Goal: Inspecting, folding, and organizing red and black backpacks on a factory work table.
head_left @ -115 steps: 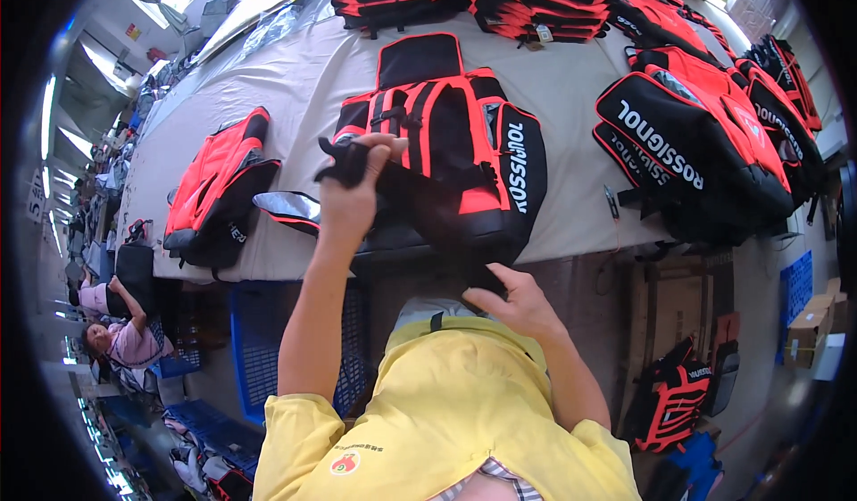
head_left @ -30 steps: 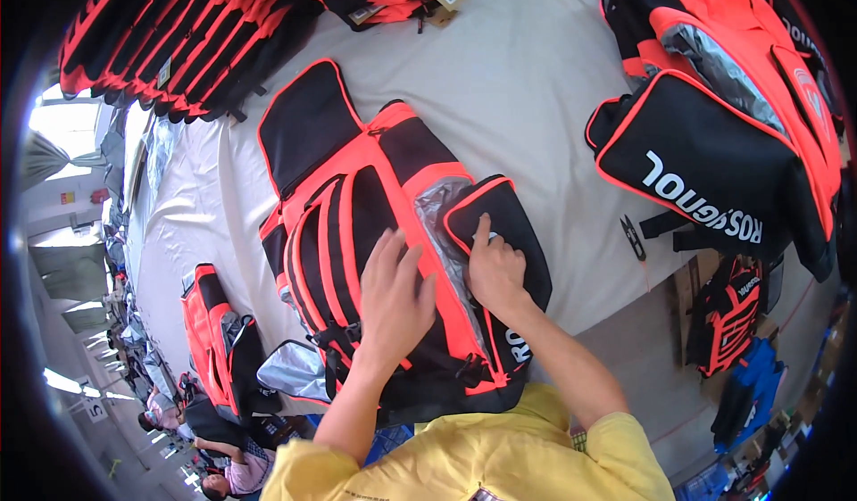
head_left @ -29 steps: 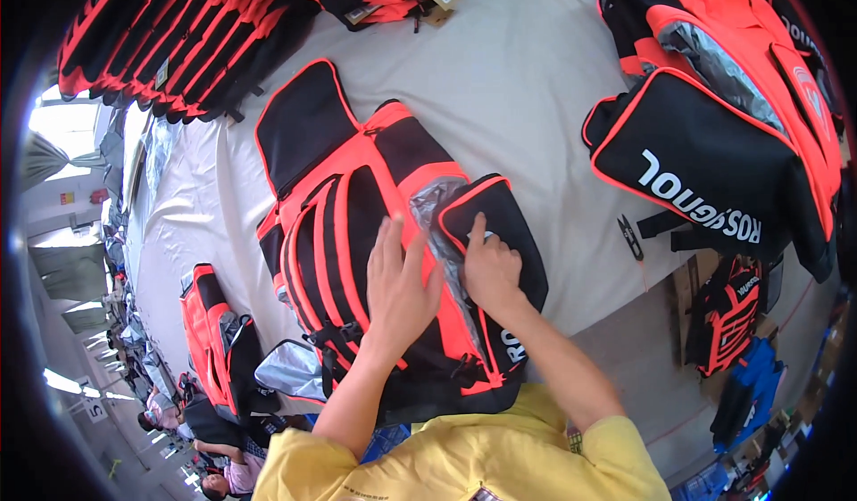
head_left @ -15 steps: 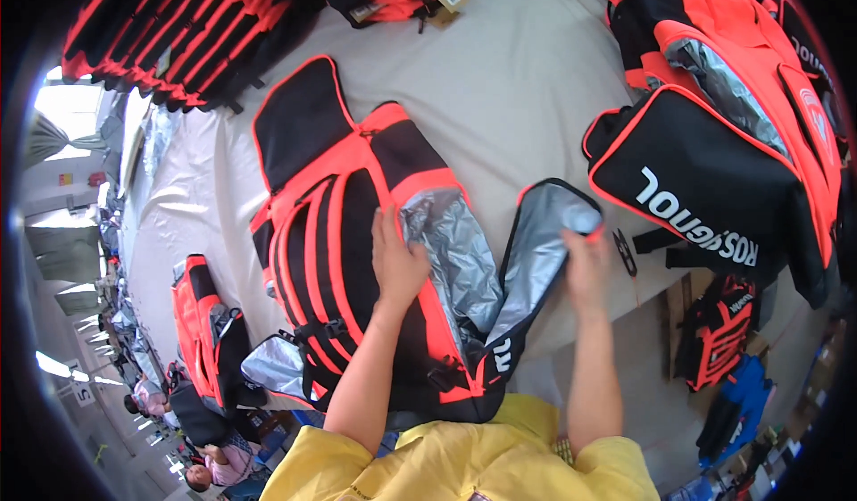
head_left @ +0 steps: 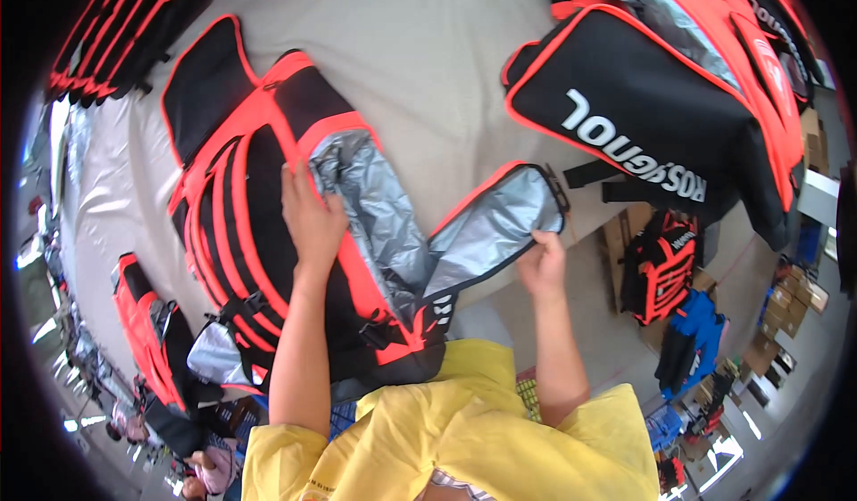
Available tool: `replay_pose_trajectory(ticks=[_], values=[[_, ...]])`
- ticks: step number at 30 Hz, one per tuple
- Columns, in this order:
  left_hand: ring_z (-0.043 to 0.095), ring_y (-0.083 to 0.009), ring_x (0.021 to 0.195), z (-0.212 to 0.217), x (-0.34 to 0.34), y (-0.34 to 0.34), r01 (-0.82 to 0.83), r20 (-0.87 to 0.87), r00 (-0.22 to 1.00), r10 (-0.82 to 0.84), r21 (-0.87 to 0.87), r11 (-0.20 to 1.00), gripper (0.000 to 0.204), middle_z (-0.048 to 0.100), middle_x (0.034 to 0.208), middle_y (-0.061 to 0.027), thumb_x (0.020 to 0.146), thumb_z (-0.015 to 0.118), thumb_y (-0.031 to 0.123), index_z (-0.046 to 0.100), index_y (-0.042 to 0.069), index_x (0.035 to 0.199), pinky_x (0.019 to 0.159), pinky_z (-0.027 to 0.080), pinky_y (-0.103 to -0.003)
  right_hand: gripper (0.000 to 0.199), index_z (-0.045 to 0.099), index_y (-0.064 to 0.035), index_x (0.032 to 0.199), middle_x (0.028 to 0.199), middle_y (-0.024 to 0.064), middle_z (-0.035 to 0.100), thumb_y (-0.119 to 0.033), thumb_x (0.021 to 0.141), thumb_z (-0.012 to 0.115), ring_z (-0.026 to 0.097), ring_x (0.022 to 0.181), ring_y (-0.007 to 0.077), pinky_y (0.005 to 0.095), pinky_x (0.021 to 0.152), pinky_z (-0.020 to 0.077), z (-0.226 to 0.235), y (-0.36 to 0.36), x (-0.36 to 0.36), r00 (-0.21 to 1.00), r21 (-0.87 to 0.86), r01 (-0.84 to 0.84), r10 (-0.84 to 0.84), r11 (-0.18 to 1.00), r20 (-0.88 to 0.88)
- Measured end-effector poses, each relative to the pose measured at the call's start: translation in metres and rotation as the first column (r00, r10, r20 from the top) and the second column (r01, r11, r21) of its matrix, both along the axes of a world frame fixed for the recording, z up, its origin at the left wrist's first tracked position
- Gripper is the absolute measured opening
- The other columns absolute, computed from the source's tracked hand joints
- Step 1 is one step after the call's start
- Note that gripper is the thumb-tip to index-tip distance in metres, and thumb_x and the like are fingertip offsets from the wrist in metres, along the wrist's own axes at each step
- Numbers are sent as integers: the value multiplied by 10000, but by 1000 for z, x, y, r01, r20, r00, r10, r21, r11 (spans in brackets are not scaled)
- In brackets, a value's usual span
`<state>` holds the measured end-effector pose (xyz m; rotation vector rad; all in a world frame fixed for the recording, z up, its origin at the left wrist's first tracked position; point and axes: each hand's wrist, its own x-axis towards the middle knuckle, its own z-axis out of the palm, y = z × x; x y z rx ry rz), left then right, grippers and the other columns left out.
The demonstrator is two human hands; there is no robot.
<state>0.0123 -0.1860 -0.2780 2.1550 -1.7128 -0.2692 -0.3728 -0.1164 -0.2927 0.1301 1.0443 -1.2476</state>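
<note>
A black and bright orange-red backpack (head_left: 234,233) lies before me on the covered table, with its side pocket open and the crinkled silver lining (head_left: 379,207) showing. My left hand (head_left: 312,220) rests on the backpack beside that opening, fingers stretched along the panel and thumb apart. The pocket's silver-lined flap (head_left: 500,224) is folded out to the right. At its outer lower corner, my right hand (head_left: 543,267) pinches the edge between thumb and fingers. Dark thread snips (head_left: 559,189) lie just beyond the flap's tip, partly hidden.
Another backpack (head_left: 625,99) with its flap hanging open lies at the right. A stack of backpacks (head_left: 120,33) stands far left, and a smaller one (head_left: 147,322) lies near left. Below the table's right edge are more bags (head_left: 665,264) and cartons (head_left: 790,300). People sit at lower left.
The view has swung right, so everything sits further left. My right hand has brought the flap lower and flatter, its grip now at the lower corner. The left hand stays on the backpack.
</note>
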Motion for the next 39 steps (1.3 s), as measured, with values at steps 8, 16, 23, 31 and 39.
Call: replay_pose_trajectory(ticks=[8,16,23,31,39], values=[[408,-547,1506,28,-1,4,-1,-127,992,21,160,987,729,369,1631,-407,909,644,116,426,-71,1579,1239,382,-533,626,550,7,1468,1473,113,642,-42,844,567,592,1385,312,492,1229,411,-3,-12,-15,994,-60,-105,106,993,9],[672,-388,1316,134,-14,88,-12,-470,880,60,104,994,495,680,1385,-265,1004,592,-33,527,-66,1493,1125,525,-414,457,607,4,1377,1389,123,690,-52,924,581,652,1305,297,476,1149,493,6,-44,6,984,-18,-177,178,984,13],[730,-414,1069,194,22,259,-10,-123,992,6,-32,999,411,739,1191,-197,893,717,-75,671,-23,1298,952,594,-453,329,627,-75,1351,1273,71,717,-263,1088,567,687,1155,227,413,946,543,25,-62,25,917,-178,-389,398,904,17],[541,-375,1380,126,44,330,212,157,949,-273,321,923,831,597,1444,-141,630,952,320,674,129,1390,1155,438,-541,642,463,-78,1582,1164,58,699,-540,1138,507,665,1005,175,350,855,539,59,42,74,851,-34,-488,467,872,-240],[757,-330,893,204,96,259,274,-26,959,-282,-163,948,345,780,951,-132,832,777,111,738,59,1171,764,580,-453,758,371,-108,1625,1428,141,589,-507,1062,685,554,1366,251,435,998,559,39,228,132,718,-33,-695,690,718,-95]])
